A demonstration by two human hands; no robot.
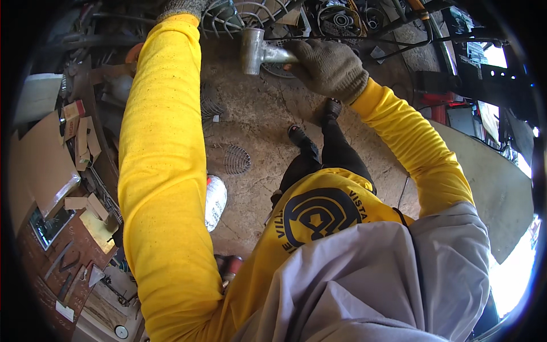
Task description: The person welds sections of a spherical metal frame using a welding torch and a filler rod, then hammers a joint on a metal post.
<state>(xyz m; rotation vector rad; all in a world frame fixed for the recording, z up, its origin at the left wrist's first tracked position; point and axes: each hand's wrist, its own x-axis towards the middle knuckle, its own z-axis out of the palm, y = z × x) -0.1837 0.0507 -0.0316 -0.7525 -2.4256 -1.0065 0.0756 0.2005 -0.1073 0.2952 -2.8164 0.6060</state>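
My right hand [333, 67], in a grey-brown knit glove, is closed around the handle of a metal hammer [252, 52]. The hammer has a thick cylindrical head, which points left and stands near a round frame of bent metal wire [239, 17] at the upper edge. At the top left, my left hand [186, 7] wears a similar knit glove beside that wire frame. The picture's edge cuts off its fingers, so neither their pose nor anything in them can be made out.
Coiled wire pieces [237, 159] and a white sack-like bundle [215, 202] lie on the concrete floor. Cardboard [48, 165] and loose tools cover a brown bench [74, 233] at the left. Metal parts crowd the far side; a pale sheet [484, 182] leans at the right.
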